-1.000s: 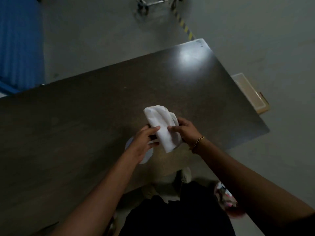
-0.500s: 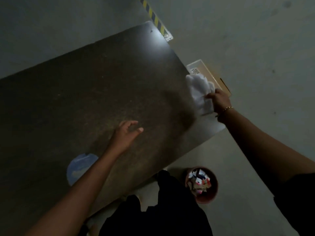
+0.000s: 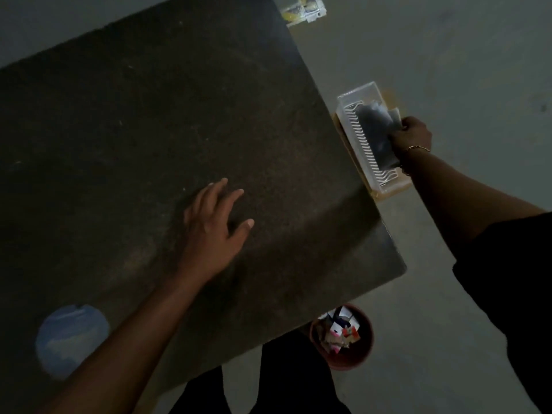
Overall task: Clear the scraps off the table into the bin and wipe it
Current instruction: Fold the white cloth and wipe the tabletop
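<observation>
The dark table [image 3: 149, 115] fills most of the view. My left hand [image 3: 215, 225] hovers over its middle with fingers spread, holding nothing. My right hand [image 3: 413, 134] is past the table's right edge, shut on the cloth [image 3: 378, 132], which looks grey in shadow and hangs into a clear plastic box [image 3: 358, 97] on the floor. A reddish round bin [image 3: 342, 358] stands on the floor under the table's near right corner, with coloured paper scraps [image 3: 340, 328] inside.
A pale blue round disc [image 3: 70, 339] lies on the table at the near left. A small clear container [image 3: 304, 8] with yellow markings sits on the floor beyond the far right corner. Grey floor lies to the right.
My right hand carried the cloth from the table's middle out past the right edge and down into the clear box. My left hand let go of the cloth and stayed over the table.
</observation>
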